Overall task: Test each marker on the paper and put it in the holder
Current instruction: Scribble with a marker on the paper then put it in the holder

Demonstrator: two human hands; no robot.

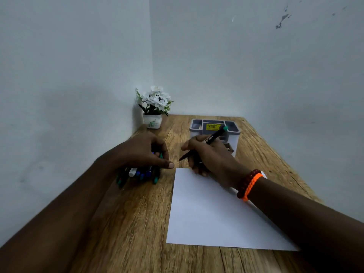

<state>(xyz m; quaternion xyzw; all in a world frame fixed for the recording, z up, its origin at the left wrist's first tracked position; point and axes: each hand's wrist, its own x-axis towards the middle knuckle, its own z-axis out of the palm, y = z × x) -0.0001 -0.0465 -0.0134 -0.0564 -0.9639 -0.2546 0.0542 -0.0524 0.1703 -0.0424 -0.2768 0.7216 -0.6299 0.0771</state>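
- Right hand [206,154]: one, wearing two bracelets at the wrist, an orange braided band [253,186] and a dark red beaded band [247,181]. Fingers are curled tight around one black marker with a green end [208,141], in a writing hold; the dark tip points down-left just beyond the sheet's far edge, the green end slants up toward the holder. Judged reason: a pen grip readies the tip for a test stroke.
- Left hand [145,152]: one, arched over the loose pile of markers [139,174], fingers bent down onto it and thumb stretched out toward the sheet. Whether it pinches any single marker cannot be told. Judged reason: it steadies the stock or selects the next piece.
- Pile of markers: green, blue and white parts show; the count cannot be made, since the hand covers most of it and the frame is soft there.
- White rectangular paper sheet [206,213]: one, lying flat before the person, unmarked where visible. Judged reason: placed under the writing hand for testing.
- Grey plastic compartmented holder with a yellow price label [214,128]: one, at the far side just behind the right hand; no markers are seen in it.
- Wooden tabletop [128,223]: one, bearing everything.
- White square pot of white artificial flowers [153,107]: one, in the far corner, apart from the work.
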